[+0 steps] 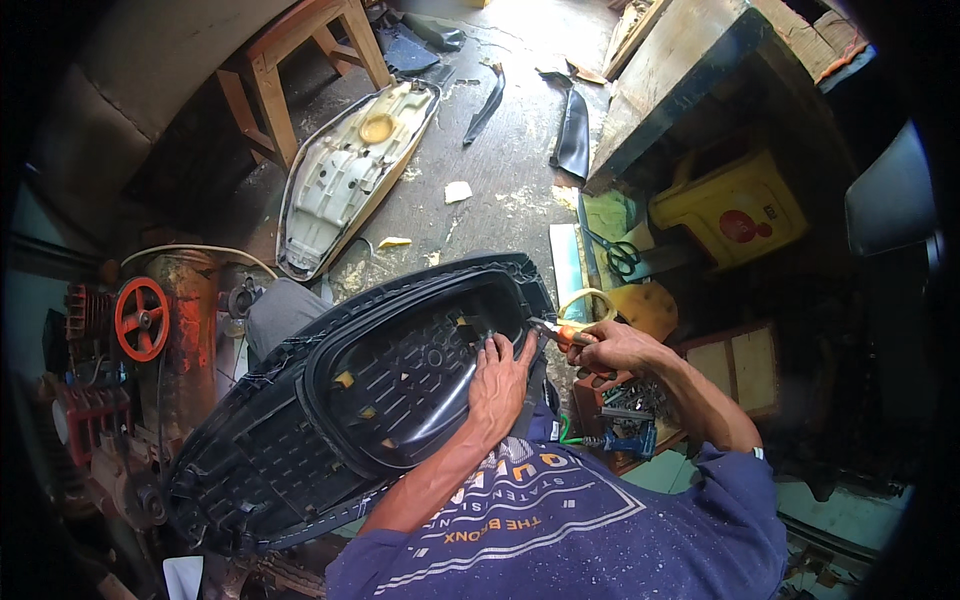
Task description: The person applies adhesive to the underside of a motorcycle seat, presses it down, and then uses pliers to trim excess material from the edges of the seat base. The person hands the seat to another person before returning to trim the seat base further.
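Note:
An upturned black motorcycle seat lies across my lap, its ribbed plastic underside facing up and its cover edge folded over the rim. On its right part rests my left hand, fingers stretched out toward the rim and holding nothing. My right hand is closed around the orange handles of a pair of pliers. The metal jaws touch or nearly touch the seat's rim at its right end, close to my left fingertips. What the jaws grip is too small to make out.
Ahead on the floor lie a whitish seat base, black cover strips and foam scraps. Dark-handled scissors, a yellow jerrycan and a blue air tool are at the right. A compressor with a red wheel stands left, a wooden stool beyond.

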The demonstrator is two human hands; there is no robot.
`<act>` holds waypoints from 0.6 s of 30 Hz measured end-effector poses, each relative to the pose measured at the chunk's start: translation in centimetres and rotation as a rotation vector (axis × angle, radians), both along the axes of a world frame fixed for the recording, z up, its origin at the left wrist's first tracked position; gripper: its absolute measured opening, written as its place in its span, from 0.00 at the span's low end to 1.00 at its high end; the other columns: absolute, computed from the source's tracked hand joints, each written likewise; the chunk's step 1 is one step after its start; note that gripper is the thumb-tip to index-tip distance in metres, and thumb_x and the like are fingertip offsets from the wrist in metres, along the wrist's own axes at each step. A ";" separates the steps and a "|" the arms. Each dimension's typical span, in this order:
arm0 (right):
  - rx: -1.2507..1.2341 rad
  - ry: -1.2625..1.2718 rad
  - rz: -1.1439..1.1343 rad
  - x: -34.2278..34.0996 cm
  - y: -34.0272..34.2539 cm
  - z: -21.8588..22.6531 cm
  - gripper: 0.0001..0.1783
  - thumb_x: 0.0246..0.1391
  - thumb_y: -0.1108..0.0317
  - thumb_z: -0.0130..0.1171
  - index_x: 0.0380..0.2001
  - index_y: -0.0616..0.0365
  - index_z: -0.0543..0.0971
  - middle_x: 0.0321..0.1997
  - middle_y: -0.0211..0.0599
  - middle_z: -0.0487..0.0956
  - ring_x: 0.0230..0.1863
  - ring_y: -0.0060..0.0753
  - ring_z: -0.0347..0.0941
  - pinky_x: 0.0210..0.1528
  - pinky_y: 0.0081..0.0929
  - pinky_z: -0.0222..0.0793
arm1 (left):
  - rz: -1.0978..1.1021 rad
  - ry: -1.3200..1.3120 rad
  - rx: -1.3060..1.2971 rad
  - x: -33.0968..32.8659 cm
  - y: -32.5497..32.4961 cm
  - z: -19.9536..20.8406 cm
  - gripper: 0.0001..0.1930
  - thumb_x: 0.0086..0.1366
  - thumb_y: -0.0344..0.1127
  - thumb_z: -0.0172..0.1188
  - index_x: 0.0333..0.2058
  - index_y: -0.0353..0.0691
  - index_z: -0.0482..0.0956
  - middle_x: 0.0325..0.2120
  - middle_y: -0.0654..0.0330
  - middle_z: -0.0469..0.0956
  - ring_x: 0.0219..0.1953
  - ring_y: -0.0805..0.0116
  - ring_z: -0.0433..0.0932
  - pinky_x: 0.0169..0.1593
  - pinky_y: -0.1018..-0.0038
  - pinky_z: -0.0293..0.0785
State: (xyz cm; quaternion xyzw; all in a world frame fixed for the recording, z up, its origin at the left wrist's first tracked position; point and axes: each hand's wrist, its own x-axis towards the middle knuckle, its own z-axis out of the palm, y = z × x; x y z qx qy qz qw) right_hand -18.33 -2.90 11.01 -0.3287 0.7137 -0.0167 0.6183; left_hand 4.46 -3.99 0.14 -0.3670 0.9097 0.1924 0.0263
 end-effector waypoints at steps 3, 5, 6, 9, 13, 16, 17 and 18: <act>0.031 0.102 0.116 -0.1 -1.5 -0.1 0.15 0.52 0.59 0.63 0.36 0.58 0.86 0.25 0.31 0.79 0.27 0.23 0.72 0.31 0.31 0.66 | -0.004 -0.026 -0.016 -0.1 0.1 -0.2 0.38 0.67 0.27 0.55 0.75 0.47 0.56 0.61 0.33 0.70 0.63 0.39 0.73 0.66 0.58 0.71; 0.005 0.101 0.122 -0.4 -2.5 -0.4 0.18 0.53 0.55 0.65 0.36 0.59 0.87 0.28 0.32 0.80 0.29 0.27 0.73 0.33 0.32 0.69 | -0.007 -0.057 -0.045 -0.1 0.2 -0.3 0.37 0.68 0.29 0.55 0.75 0.48 0.56 0.61 0.34 0.70 0.63 0.40 0.73 0.66 0.58 0.70; 0.030 0.100 0.126 -0.6 -3.2 -0.6 0.19 0.54 0.54 0.66 0.37 0.59 0.87 0.29 0.33 0.80 0.29 0.28 0.74 0.33 0.33 0.70 | -0.012 -0.080 -0.069 0.0 0.3 -0.4 0.37 0.69 0.32 0.55 0.76 0.49 0.55 0.61 0.35 0.70 0.63 0.41 0.73 0.66 0.58 0.70; 0.124 0.066 0.127 -1.6 -5.3 -0.9 0.25 0.61 0.49 0.67 0.45 0.62 0.86 0.41 0.44 0.84 0.36 0.37 0.81 0.38 0.41 0.80 | -0.018 -0.109 -0.078 0.0 0.4 -0.7 0.36 0.71 0.34 0.54 0.76 0.50 0.54 0.61 0.36 0.69 0.63 0.42 0.73 0.67 0.59 0.69; 0.326 -0.175 -0.074 -2.1 -8.2 -1.7 0.21 0.64 0.55 0.65 0.50 0.61 0.85 0.43 0.38 0.85 0.40 0.33 0.82 0.35 0.42 0.83 | 0.006 -0.138 -0.084 0.0 0.3 -1.0 0.37 0.71 0.35 0.54 0.76 0.50 0.54 0.62 0.36 0.69 0.63 0.43 0.73 0.66 0.60 0.69; 0.350 -0.152 -0.084 -2.2 -8.4 -2.4 0.19 0.64 0.58 0.65 0.51 0.59 0.85 0.43 0.34 0.86 0.40 0.31 0.82 0.34 0.42 0.84 | 0.045 -0.084 -0.057 0.0 0.2 -1.3 0.38 0.68 0.30 0.55 0.76 0.48 0.56 0.60 0.34 0.69 0.62 0.41 0.73 0.67 0.59 0.70; 0.336 -0.119 -0.059 -2.2 -8.0 -2.7 0.18 0.64 0.59 0.65 0.51 0.58 0.85 0.43 0.34 0.86 0.39 0.31 0.82 0.34 0.42 0.84 | 0.047 -0.086 -0.055 -0.1 0.1 -1.5 0.38 0.69 0.32 0.55 0.76 0.49 0.55 0.60 0.34 0.69 0.62 0.41 0.73 0.67 0.58 0.69; 0.215 -0.027 0.006 -2.1 -7.3 -3.1 0.18 0.62 0.55 0.67 0.45 0.59 0.86 0.37 0.34 0.84 0.33 0.28 0.78 0.31 0.36 0.78 | 0.044 -0.104 -0.055 0.0 0.0 -1.6 0.37 0.70 0.33 0.55 0.76 0.49 0.54 0.61 0.35 0.69 0.62 0.41 0.73 0.67 0.58 0.69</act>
